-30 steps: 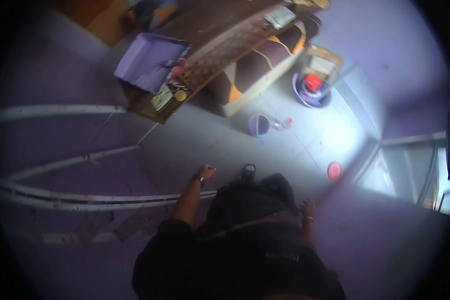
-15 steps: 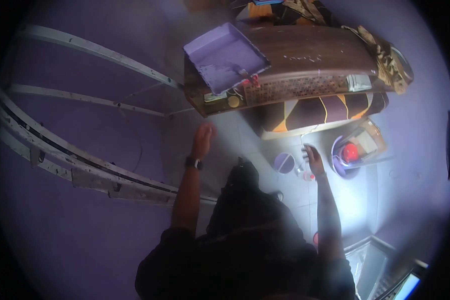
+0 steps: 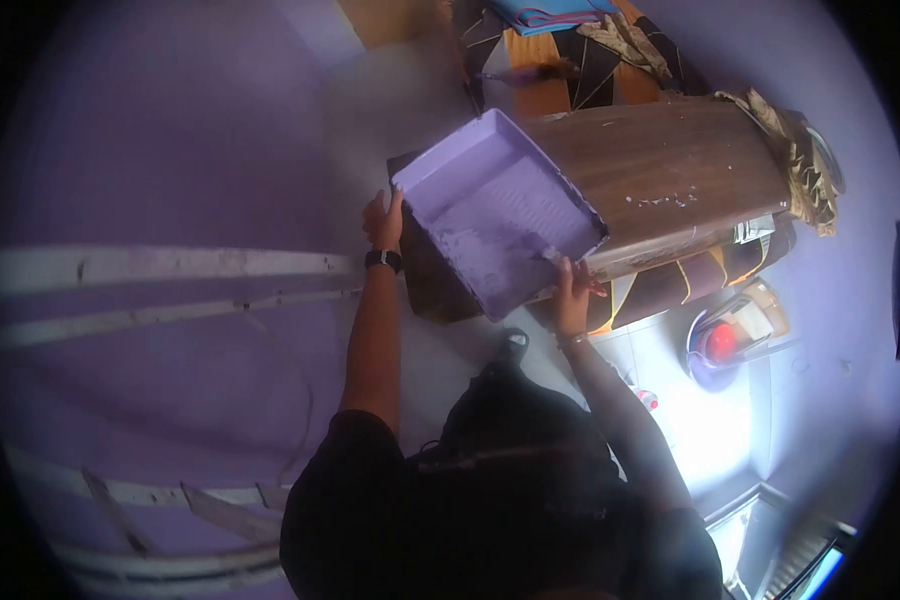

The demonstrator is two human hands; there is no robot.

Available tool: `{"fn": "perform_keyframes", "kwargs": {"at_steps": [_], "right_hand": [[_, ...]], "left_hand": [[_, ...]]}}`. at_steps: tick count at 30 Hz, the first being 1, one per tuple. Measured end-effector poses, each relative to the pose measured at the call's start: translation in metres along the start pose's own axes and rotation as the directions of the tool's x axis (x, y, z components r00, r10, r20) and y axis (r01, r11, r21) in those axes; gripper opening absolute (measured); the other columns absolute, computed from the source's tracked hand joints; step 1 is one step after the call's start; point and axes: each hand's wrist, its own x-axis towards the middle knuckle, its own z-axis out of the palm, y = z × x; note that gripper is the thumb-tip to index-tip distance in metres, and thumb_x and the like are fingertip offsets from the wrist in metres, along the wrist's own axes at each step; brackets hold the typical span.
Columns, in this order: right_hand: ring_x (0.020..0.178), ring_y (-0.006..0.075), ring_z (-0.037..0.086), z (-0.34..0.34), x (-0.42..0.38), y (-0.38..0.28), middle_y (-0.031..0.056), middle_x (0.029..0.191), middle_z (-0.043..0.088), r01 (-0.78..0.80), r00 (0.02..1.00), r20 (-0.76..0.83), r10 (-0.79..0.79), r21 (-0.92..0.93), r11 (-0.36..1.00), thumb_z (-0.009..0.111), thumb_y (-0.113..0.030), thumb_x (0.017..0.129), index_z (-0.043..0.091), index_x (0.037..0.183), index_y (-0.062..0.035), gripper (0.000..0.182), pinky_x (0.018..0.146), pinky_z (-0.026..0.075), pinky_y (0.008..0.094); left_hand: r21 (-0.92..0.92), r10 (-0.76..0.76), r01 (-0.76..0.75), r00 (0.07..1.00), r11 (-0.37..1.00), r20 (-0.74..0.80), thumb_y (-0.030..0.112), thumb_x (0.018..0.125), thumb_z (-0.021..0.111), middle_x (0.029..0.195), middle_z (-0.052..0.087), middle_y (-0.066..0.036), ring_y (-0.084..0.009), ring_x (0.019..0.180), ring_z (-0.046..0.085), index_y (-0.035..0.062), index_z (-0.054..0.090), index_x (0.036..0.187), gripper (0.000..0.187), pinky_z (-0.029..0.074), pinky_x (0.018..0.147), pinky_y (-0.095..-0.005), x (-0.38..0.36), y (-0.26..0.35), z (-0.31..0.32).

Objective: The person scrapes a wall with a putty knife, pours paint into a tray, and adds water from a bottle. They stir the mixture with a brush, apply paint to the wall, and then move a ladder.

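A purple paint tray [image 3: 500,185], with paint smeared over its sloped floor, is tilted over the near left end of the brown wooden table [image 3: 670,165]. My left hand [image 3: 382,220], with a dark watch at the wrist, is closed at the tray's left edge, its thumb against the rim. At the near right edge my right hand [image 3: 572,300] grips the rim, fingers over the top. Beside those fingers a paintbrush [image 3: 550,254] lies partly in the tray.
A ladder [image 3: 170,265] with pale rails stands on the left. A patterned cushion [image 3: 660,290] is beside the table. On the floor at right are a bucket [image 3: 705,372] and a red round object [image 3: 718,343]. A blue folded item [image 3: 550,14] lies at the back.
Both hands have moved forward from free air to the paint tray and taken hold of its edges. The view has shifted, and the ladder appears lower and more level.
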Motion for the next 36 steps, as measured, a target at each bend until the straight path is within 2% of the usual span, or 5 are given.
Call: {"fn": "perform_keyframes", "kwargs": {"at_steps": [4,22,25,27,36], "right_hand": [[0.113,0.0204,0.046,0.010,0.017,-0.012,0.0177,0.126,0.045,-0.344,0.925,-0.121,0.360,0.135,0.929,0.052,-0.035,0.092,0.024,0.134,0.0076,0.066,0.097,0.034,0.0291],[0.083,0.0095,0.049,-0.007,0.053,-0.071,0.0030,0.091,0.054,-0.052,0.941,-0.338,0.029,-0.058,0.997,0.052,-0.024,0.094,0.048,0.106,-0.0013,0.026,0.075,0.040,0.0240],[0.081,0.0080,0.047,-0.023,0.064,-0.073,0.0017,0.091,0.054,-0.031,0.939,-0.343,0.017,-0.034,0.999,0.051,-0.023,0.094,0.050,0.104,-0.0018,0.024,0.072,0.040,0.0236],[0.082,0.0072,0.046,-0.036,0.077,-0.078,0.0012,0.092,0.054,-0.088,0.965,-0.247,0.086,0.003,0.996,0.051,-0.023,0.094,0.052,0.103,-0.0014,0.023,0.072,0.039,0.0233],[0.110,0.0175,0.051,-0.060,0.108,-0.112,0.0110,0.122,0.052,-0.268,0.959,0.158,0.236,0.221,0.938,0.038,-0.047,0.095,0.038,0.134,-0.0032,0.059,0.094,0.040,0.0281]], "left_hand": [[-0.117,0.128,-0.102,0.960,0.988,0.247,0.060,0.085,0.039,0.130,0.045,-0.019,-0.0352,0.125,0.036,0.0129,0.048,0.128,0.064,0.026,0.102,-0.0518,0.071,-0.037,0.032],[-0.564,0.251,-0.145,0.961,0.813,0.116,0.041,0.097,0.032,0.123,0.050,-0.020,-0.0269,0.113,0.048,-0.0047,0.046,0.124,0.055,0.036,0.095,-0.0373,-0.025,-0.006,0.032],[-0.754,0.168,0.162,0.925,0.636,0.341,0.051,0.095,0.032,0.127,0.049,-0.017,-0.0270,0.114,0.048,-0.0020,0.045,0.127,0.063,0.038,0.095,-0.0377,-0.037,0.032,-0.008],[-0.759,0.318,0.651,0.713,0.033,0.625,0.055,0.094,0.029,0.129,0.046,-0.012,-0.0234,0.116,0.045,-0.0005,0.039,0.130,0.067,0.036,0.096,-0.0355,-0.023,0.042,-0.029],[-0.641,0.379,0.498,0.531,0.584,0.758,0.042,0.092,0.040,0.105,0.059,-0.012,-0.0212,0.092,0.059,-0.0022,0.050,0.118,0.053,0.048,0.077,-0.0331,-0.006,0.046,-0.052]]}}
